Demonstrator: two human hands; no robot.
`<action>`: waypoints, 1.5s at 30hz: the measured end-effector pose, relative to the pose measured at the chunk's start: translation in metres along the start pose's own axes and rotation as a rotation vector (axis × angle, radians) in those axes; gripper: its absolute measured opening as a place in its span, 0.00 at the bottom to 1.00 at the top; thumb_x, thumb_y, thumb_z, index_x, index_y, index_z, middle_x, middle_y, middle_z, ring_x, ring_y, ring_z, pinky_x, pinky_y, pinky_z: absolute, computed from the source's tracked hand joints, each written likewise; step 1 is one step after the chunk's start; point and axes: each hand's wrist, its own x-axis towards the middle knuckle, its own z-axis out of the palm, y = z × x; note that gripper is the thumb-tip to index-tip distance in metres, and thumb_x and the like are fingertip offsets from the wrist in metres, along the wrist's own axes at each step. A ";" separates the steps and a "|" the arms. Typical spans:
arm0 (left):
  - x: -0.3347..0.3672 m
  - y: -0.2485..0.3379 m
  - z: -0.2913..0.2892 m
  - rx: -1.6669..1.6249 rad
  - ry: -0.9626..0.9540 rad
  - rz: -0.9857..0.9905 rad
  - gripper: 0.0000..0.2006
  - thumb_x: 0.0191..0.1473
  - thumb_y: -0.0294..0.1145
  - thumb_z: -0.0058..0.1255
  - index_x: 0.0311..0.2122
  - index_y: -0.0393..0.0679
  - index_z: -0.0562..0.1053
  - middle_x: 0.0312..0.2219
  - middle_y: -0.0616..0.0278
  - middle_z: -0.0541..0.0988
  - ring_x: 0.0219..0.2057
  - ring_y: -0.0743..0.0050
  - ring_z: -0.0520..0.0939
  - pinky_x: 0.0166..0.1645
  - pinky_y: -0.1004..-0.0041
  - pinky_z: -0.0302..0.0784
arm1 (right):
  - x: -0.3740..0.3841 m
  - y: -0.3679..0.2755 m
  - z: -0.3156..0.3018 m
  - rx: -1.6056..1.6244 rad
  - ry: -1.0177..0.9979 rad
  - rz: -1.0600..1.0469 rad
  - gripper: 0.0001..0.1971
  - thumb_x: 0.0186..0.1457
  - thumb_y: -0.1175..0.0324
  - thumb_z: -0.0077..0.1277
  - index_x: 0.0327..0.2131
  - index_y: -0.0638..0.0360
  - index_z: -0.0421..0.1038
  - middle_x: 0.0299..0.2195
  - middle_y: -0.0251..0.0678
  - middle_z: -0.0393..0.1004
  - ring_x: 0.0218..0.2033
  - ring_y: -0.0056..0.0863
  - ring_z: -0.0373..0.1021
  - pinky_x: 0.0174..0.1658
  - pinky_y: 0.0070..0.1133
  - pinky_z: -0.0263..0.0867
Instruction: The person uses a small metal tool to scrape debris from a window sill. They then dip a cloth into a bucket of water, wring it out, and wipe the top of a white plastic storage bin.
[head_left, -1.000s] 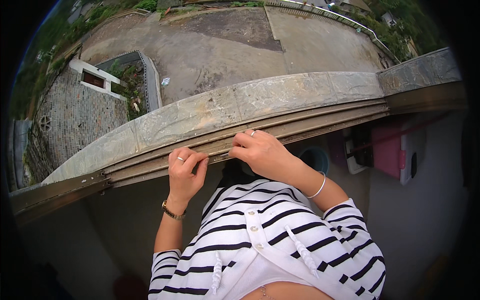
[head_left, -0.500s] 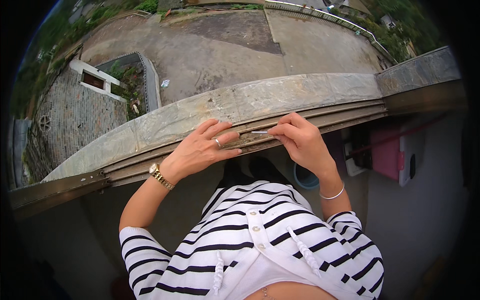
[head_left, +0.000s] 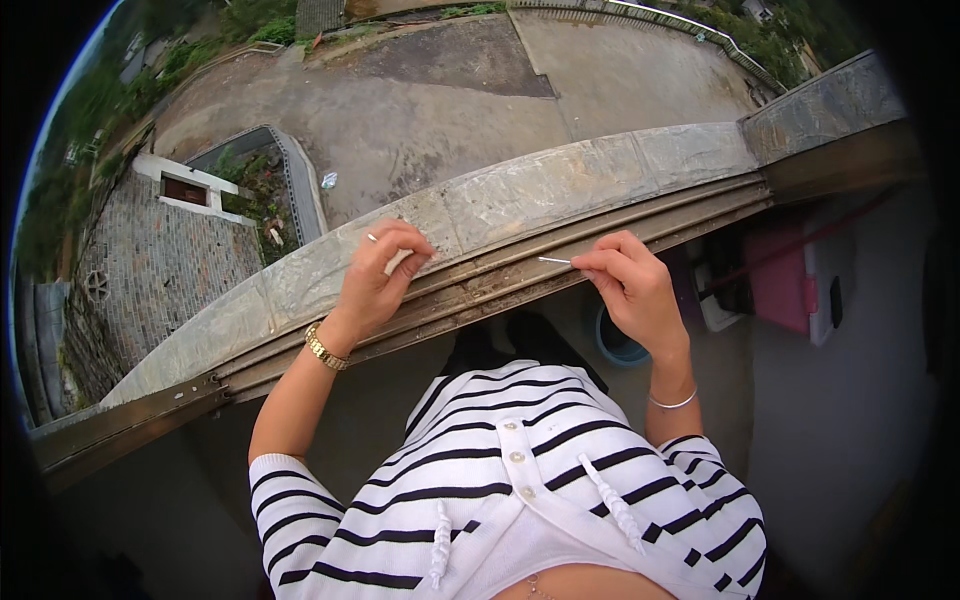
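I can't make out whether the left hand [head_left: 385,262] has anything between its curled fingertips. The rear end of the slim pale stick [head_left: 553,260] disappears into the right hand [head_left: 632,277], and its tip is too small for me to tell. That wrist covers part of the blue bucket [head_left: 604,336]; the striped top [head_left: 450,470] runs off the lower edge. Outside, a pale scrap [head_left: 329,180] is too tiny to name.

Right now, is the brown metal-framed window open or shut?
Open: no pane stands in the brown grooved metal track by the right hand.
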 end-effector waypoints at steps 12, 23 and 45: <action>0.028 0.017 0.014 0.265 -0.453 0.369 0.11 0.44 0.27 0.58 0.36 0.54 0.78 0.39 0.66 0.74 0.51 0.57 0.69 0.57 0.57 0.61 | 0.000 0.006 0.001 0.017 -0.019 0.052 0.06 0.47 0.80 0.55 0.31 0.60 0.76 0.28 0.35 0.71 0.24 0.29 0.69 0.27 0.21 0.65; -0.006 0.017 -0.006 0.390 -0.259 0.381 0.10 0.38 0.24 0.57 0.30 0.49 0.74 0.30 0.68 0.72 0.40 0.67 0.74 0.49 0.63 0.66 | 0.011 -0.003 0.020 -0.092 -0.328 -0.165 0.04 0.44 0.76 0.53 0.26 0.55 0.74 0.27 0.31 0.70 0.28 0.31 0.68 0.33 0.25 0.64; 0.012 0.010 -0.007 0.024 0.155 -0.058 0.07 0.52 0.24 0.54 0.37 0.42 0.76 0.29 0.62 0.74 0.32 0.69 0.73 0.37 0.74 0.69 | 0.026 -0.004 0.032 -0.018 -0.322 -0.148 0.05 0.46 0.77 0.55 0.30 0.58 0.74 0.28 0.35 0.70 0.29 0.35 0.70 0.32 0.27 0.66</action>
